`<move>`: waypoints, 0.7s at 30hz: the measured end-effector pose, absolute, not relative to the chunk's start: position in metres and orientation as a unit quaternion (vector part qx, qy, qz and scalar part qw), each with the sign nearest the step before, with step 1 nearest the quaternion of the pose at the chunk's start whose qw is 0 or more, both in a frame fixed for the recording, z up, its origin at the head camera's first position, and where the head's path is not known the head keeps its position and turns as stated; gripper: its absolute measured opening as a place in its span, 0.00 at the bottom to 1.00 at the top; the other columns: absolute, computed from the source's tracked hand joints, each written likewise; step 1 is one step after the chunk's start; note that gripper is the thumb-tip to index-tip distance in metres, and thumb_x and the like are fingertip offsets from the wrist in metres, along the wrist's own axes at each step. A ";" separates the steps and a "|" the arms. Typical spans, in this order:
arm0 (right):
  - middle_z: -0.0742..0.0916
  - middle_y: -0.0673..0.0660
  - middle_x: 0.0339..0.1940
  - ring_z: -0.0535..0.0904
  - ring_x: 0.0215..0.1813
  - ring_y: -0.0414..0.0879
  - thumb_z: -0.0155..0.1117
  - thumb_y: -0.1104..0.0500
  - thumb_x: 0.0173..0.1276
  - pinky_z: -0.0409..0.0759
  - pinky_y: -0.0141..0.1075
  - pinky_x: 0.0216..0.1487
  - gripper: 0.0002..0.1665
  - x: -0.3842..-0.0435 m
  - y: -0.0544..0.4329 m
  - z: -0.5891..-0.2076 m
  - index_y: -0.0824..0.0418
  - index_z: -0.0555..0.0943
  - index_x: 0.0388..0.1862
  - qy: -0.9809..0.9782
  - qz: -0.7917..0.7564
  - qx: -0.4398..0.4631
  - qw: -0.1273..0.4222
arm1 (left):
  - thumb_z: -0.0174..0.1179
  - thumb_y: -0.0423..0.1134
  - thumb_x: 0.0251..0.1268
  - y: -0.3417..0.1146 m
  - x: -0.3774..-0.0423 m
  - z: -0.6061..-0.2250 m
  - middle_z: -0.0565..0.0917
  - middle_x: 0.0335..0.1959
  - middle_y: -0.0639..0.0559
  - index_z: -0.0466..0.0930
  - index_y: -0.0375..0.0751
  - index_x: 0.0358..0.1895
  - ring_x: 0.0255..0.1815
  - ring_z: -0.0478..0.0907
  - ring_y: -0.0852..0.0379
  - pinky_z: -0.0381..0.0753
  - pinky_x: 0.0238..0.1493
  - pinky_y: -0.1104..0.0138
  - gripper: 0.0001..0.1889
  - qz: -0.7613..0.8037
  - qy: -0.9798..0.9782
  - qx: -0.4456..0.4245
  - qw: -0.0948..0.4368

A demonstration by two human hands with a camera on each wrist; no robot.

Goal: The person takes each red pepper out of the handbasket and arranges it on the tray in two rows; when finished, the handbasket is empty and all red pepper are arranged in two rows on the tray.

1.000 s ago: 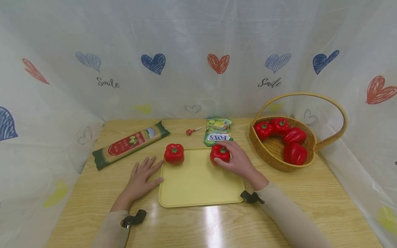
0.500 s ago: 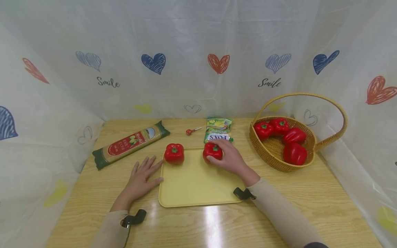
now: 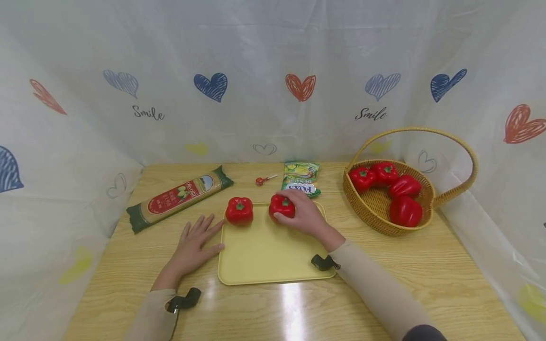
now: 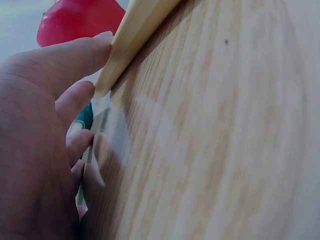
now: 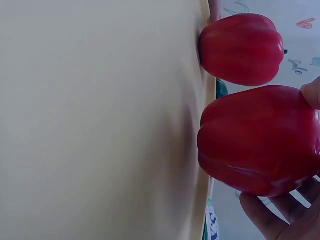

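Note:
My right hand [image 3: 304, 215] grips a red bell pepper [image 3: 281, 208] above the far part of the yellow tray [image 3: 273, 255]. In the right wrist view the thumb is on one side of that pepper [image 5: 260, 140] and the fingers on the other. A second bell pepper [image 3: 239, 211] stands at the tray's far left corner, a small gap from the held one. My left hand [image 3: 192, 248] lies with fingers spread beside the tray's left edge. Its index finger and thumb reach that edge, and in the left wrist view a fingertip touches the tray rim [image 4: 125, 42].
On the right stands a wicker basket [image 3: 375, 213] with a tall handle, holding several red bell peppers [image 3: 405, 210]. A green Fox's candy bag [image 3: 301, 177] and a lollipop [image 3: 260, 181] lie behind the tray. A pasta packet [image 3: 179, 199] lies at the back left.
My right hand has moved left over the tray with the bell pepper, closer to the other one. More of the tray's far right corner shows. The left hand has stayed in place.

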State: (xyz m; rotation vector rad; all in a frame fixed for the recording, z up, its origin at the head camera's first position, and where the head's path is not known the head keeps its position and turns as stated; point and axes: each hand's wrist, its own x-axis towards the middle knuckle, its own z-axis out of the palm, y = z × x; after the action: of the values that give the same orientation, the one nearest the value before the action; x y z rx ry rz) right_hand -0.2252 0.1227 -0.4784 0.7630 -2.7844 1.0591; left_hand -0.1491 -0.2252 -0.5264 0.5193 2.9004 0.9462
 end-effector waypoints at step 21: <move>0.78 0.55 0.68 0.72 0.68 0.53 0.73 0.41 0.65 0.81 0.50 0.62 0.39 -0.230 0.110 -0.485 0.53 0.74 0.72 -0.907 0.335 0.255 0.010 | 0.60 0.58 0.71 -0.227 -0.150 -0.531 0.56 0.82 0.41 0.66 0.55 0.78 0.83 0.42 0.35 0.30 0.77 0.38 0.35 0.310 0.935 0.170 0.016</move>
State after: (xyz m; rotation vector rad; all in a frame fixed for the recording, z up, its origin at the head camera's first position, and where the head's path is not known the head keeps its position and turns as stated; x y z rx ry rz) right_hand -0.2301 0.1095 -0.4850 0.7966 -2.8313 1.0460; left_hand -0.1498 -0.2268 -0.5315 0.5296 2.9091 0.9629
